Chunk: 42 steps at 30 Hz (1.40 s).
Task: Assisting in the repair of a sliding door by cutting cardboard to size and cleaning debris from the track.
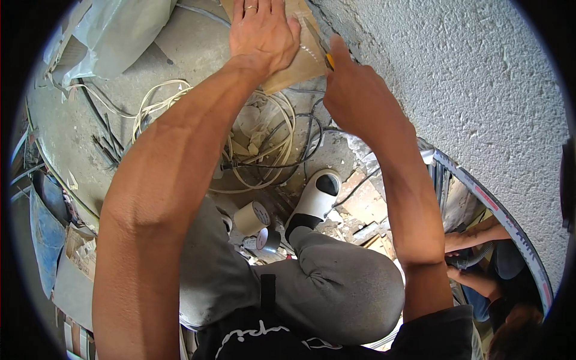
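Observation:
My left hand (261,36) lies flat with its fingers stretched out on a thin tan board (309,71) at the top of the view. The upper edge of the picture cuts off its fingertips. Closed around a narrow-bladed tool with a yellow handle (329,61), my right hand (360,99) is beside the board's right side. The grey blade points up and to the left over the board. Most of the handle is hidden in my fist, and I cannot tell whether it is a knife or a small saw. A pale, broken line marks the board near the blade.
A rough grey wall (480,78) rises at right. Coiled cream cable (294,141) and black cable lie on the floor below the board. Tape rolls (251,218) sit near my shoe (323,193), among rubble. Another person's arm (477,235) holds a grey hose at lower right.

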Each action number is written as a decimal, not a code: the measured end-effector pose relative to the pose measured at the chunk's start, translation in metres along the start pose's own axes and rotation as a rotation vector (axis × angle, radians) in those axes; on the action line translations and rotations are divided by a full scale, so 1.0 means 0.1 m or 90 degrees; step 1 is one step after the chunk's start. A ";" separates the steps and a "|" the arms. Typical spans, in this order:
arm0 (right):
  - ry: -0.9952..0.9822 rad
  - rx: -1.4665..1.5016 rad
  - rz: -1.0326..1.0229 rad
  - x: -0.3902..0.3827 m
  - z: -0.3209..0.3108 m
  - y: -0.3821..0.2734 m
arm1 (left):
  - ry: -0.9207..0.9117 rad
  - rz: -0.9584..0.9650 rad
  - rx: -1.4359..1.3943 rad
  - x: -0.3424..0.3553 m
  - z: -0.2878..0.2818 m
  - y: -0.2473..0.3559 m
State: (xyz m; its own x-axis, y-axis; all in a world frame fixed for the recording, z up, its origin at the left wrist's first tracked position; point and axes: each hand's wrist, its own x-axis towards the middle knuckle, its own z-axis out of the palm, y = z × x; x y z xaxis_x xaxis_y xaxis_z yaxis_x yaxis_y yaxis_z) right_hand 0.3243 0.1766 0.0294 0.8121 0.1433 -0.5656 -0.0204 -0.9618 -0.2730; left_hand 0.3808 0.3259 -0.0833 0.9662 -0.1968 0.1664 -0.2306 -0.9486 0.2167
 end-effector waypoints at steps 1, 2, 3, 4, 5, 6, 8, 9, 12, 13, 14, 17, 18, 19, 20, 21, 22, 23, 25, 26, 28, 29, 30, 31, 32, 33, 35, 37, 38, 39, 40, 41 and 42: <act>0.000 -0.001 0.005 0.02 -0.03 0.00 | 0.000 0.002 -0.004 0.01 -0.01 0.03; 0.007 -0.011 -0.015 0.08 -0.06 -0.01 | -0.002 0.003 -0.011 0.02 -0.02 0.06; 0.014 -0.022 -0.034 0.11 -0.07 0.00 | -0.004 0.003 -0.017 0.03 -0.03 0.08; 0.013 -0.020 -0.035 0.13 -0.06 0.02 | -0.005 0.003 -0.016 0.02 -0.03 0.07; 0.035 -0.016 -0.050 0.14 -0.04 0.04 | -0.005 0.011 -0.021 0.01 -0.03 0.04; 0.057 -0.012 -0.064 0.14 -0.04 0.05 | -0.005 0.018 -0.025 0.00 -0.03 0.03; 0.017 -0.018 -0.036 -0.01 -0.05 0.01 | -0.007 0.008 -0.014 -0.01 -0.02 0.01; -0.021 -0.028 -0.003 -0.05 -0.07 -0.01 | -0.009 -0.001 -0.009 -0.01 -0.01 0.00; -0.011 -0.022 -0.010 0.06 -0.12 0.00 | -0.013 0.000 -0.019 0.02 -0.02 0.05; -0.010 -0.022 -0.007 0.09 -0.11 0.01 | -0.013 0.002 -0.022 0.02 -0.03 0.06; 0.013 -0.017 -0.019 0.11 -0.08 0.04 | -0.015 0.011 -0.011 0.02 -0.04 0.07; 0.013 -0.002 -0.022 -0.04 -0.06 0.02 | -0.020 0.009 0.003 -0.01 -0.03 0.01; -0.011 0.002 -0.008 -0.08 -0.05 -0.01 | -0.023 -0.002 0.000 -0.02 -0.02 -0.04; -0.010 -0.001 -0.001 -0.08 -0.08 0.01 | -0.022 0.001 -0.006 -0.01 -0.01 0.00; -0.015 -0.002 -0.002 -0.04 -0.10 0.01 | -0.013 0.006 -0.003 0.00 -0.01 0.03; -0.022 -0.003 -0.002 0.01 -0.12 0.00 | -0.004 0.010 0.001 0.01 -0.01 0.05; -0.022 -0.002 -0.001 0.07 -0.13 -0.03 | -0.005 0.011 0.001 0.01 -0.02 0.05; -0.014 0.003 0.013 0.14 -0.13 -0.06 | -0.009 0.016 -0.003 0.01 -0.03 0.04; -0.007 0.008 0.026 0.13 -0.10 -0.04 | -0.013 0.018 -0.006 -0.01 -0.02 0.04; -0.007 -0.006 -0.006 0.06 -0.07 0.03 | -0.011 0.018 -0.006 -0.01 -0.01 0.01; -0.010 -0.021 -0.039 -0.03 -0.04 0.05 | -0.009 0.016 -0.006 -0.01 -0.01 0.00; -0.002 -0.017 -0.014 -0.08 -0.04 0.03 | -0.011 0.013 -0.008 0.01 -0.02 0.02; 0.005 -0.013 0.010 -0.09 -0.03 0.02 | -0.013 0.010 -0.010 0.02 -0.04 0.03; 0.005 -0.015 0.012 -0.06 -0.04 0.03 | -0.013 0.010 -0.013 0.03 -0.04 0.04; -0.009 -0.001 0.007 0.02 -0.04 0.04 | -0.008 0.015 -0.016 0.03 -0.04 0.05; -0.023 0.014 0.003 0.05 -0.05 0.05 | -0.003 0.020 -0.018 0.03 -0.04 0.06; -0.016 0.012 -0.011 -0.12 0.01 0.08 | -0.002 0.019 -0.019 0.00 -0.03 0.00; -0.008 0.010 -0.023 -0.19 0.03 0.09 | -0.002 0.020 -0.021 0.00 -0.01 -0.01; -0.027 0.025 -0.002 -0.20 0.03 0.09 | 0.000 0.016 -0.009 0.01 -0.01 0.02; -0.046 0.039 0.019 -0.20 0.03 0.09 | 0.001 0.013 0.003 0.01 -0.01 0.03; -0.043 0.038 0.025 -0.16 0.03 0.10 | 0.002 0.017 -0.002 0.04 -0.01 0.06; -0.020 0.038 0.009 -0.06 0.05 0.10 | 0.007 0.019 -0.013 0.04 -0.01 0.06; 0.003 0.037 -0.006 -0.03 0.06 0.12 | 0.012 0.022 -0.024 0.03 -0.02 0.08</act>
State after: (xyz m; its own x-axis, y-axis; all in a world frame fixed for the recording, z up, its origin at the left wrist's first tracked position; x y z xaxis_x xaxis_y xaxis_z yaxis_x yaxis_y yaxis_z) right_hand 0.3183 0.1664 0.0229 0.8156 0.1505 -0.5588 -0.0467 -0.9453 -0.3227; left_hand 0.3816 0.3187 -0.0794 0.9556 -0.2239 0.1917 -0.2677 -0.9314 0.2468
